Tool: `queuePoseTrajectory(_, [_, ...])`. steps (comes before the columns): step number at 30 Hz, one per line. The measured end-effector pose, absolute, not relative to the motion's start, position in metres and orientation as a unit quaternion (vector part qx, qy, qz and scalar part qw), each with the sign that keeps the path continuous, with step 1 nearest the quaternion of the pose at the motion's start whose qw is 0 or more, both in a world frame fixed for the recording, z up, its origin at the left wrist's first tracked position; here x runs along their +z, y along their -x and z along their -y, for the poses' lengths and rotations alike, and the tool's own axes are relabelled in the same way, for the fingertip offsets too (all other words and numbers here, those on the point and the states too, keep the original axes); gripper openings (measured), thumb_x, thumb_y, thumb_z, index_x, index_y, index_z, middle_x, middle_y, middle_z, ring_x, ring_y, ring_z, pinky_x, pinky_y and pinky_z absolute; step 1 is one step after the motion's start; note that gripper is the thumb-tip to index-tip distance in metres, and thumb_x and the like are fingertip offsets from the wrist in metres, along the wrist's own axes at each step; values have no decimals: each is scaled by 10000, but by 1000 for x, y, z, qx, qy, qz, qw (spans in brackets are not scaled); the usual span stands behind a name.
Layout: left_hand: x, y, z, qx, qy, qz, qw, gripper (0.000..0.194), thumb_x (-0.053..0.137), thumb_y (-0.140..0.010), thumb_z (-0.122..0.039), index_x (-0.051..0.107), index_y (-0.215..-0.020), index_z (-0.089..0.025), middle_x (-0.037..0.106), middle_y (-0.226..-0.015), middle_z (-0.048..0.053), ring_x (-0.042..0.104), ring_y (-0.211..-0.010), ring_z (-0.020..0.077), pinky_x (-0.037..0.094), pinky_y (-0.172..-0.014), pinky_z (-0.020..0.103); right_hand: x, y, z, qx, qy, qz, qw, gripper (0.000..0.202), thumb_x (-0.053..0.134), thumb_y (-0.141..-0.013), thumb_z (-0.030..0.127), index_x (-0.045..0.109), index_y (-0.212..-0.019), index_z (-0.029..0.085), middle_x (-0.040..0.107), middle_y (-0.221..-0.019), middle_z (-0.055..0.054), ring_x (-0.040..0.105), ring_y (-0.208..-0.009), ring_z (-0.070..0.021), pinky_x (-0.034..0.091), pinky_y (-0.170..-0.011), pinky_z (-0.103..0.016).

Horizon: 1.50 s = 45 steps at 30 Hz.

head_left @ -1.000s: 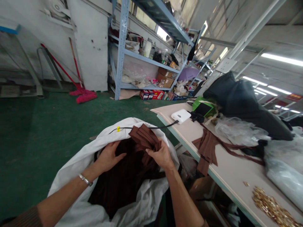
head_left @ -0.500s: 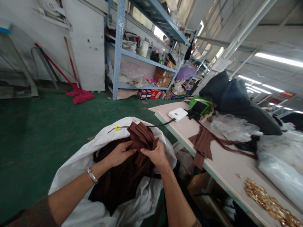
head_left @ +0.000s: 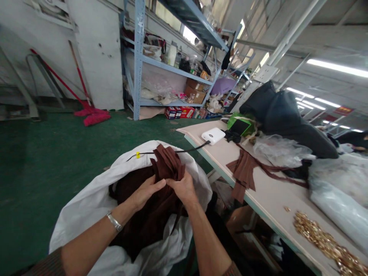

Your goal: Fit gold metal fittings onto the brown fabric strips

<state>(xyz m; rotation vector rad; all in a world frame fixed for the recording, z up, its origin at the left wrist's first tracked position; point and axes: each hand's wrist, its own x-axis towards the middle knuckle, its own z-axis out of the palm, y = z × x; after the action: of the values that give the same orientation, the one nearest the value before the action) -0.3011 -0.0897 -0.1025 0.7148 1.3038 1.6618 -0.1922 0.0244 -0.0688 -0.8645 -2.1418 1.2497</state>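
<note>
A bunch of brown fabric strips (head_left: 167,160) stands up between my hands, its cut ends fanned toward the top. My left hand (head_left: 146,191) is closed on the bunch from the left, thumb across its front. From the right, my right hand (head_left: 184,188) grips the same bunch, the two thumbs almost meeting. Below them, more dark brown fabric (head_left: 140,226) fills an open white sack (head_left: 77,211). A black cable (head_left: 189,150) with a yellow tag passes behind the bunch. The fingers behind the strips are partly hidden.
At the right, a table (head_left: 273,199) bears a white device (head_left: 213,135), more brown strips (head_left: 243,172), plastic bags (head_left: 284,151) and gold metal pieces (head_left: 322,241). A blue shelf rack (head_left: 139,61) stands behind. Red mops (head_left: 96,117) lean at the left wall.
My hands have drawn closer together around the bunch, and the left thumb now lies across its front. The strips are gathered into a tighter, more upright bundle. The view has shifted slightly.
</note>
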Motion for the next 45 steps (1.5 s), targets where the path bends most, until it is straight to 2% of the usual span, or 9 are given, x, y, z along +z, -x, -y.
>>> queuePoseTrajectory(3, [-101,293,77,689,-285,-508,432,370,723,-938,-351,676,-1268,-192,688,-1365,109,642,-1246,319,486,-1078,594,-75,200,-13,421,348,799,252,432,696,-722,158,638,-1149,184,779,-1021,-91,753,-948,-293,622,-872,-408])
queuePoseTrajectory(6, [-103,291,70,701,-253,-505,435,350,722,-940,-329,674,-1257,-188,690,-1343,108,662,-1203,309,528,-1033,574,-81,208,-5,395,352,811,249,473,690,-762,185,617,-1227,134,686,-1265,-194,702,-1144,-336,570,-1003,-449])
queuePoseTrajectory(13, [-110,290,60,735,-147,-479,456,321,702,-956,-344,678,-1231,-181,713,-1264,99,711,-1064,271,604,-908,499,-89,220,-4,386,317,847,183,798,772,-762,223,487,-1504,157,302,-1674,-232,298,-1554,-431,304,-1240,-608])
queuePoseTrajectory(20, [-111,307,56,787,-27,-456,414,322,703,-956,-315,661,-1247,-184,696,-1257,92,707,-1021,257,622,-848,460,-83,212,-5,436,261,847,156,1196,817,-616,129,221,-1649,216,105,-1764,-133,170,-1616,-292,214,-1302,-466])
queuePoseTrajectory(23, [-105,315,56,792,11,-442,420,331,697,-960,-323,654,-1259,-187,694,-1261,97,709,-1014,255,625,-838,456,-89,200,-5,478,279,819,151,1365,930,-545,273,150,-1663,217,197,-1740,-168,220,-1600,-328,220,-1291,-515])
queuePoseTrajectory(26, [-99,319,57,798,35,-416,435,331,694,-962,-329,655,-1258,-185,696,-1261,99,710,-1017,256,627,-839,458,-100,187,-1,532,309,776,138,1488,991,-442,323,145,-1663,236,434,-1634,-182,438,-1496,-363,343,-1231,-541])
queuePoseTrajectory(32, [-93,317,53,819,73,-374,430,327,687,-967,-333,653,-1258,-188,696,-1252,97,711,-1004,251,628,-830,452,-121,184,15,642,346,662,173,1379,933,-554,266,113,-1661,193,611,-1504,-139,576,-1396,-275,417,-1196,-424])
queuePoseTrajectory(39, [-92,321,54,826,51,-393,400,291,692,-966,-307,663,-1226,-180,712,-1175,78,715,-911,218,633,-756,399,-125,183,12,744,322,570,135,985,904,-504,179,563,-1427,241,765,-1286,-46,714,-1199,-272,577,-1000,-391])
queuePoseTrajectory(45, [-98,323,59,817,36,-421,392,297,696,-963,-299,662,-1233,-182,709,-1188,80,713,-919,219,631,-759,398,-120,174,2,730,365,573,65,806,873,-415,60,704,-1190,205,813,-1062,-27,754,-1043,-284,598,-905,-395])
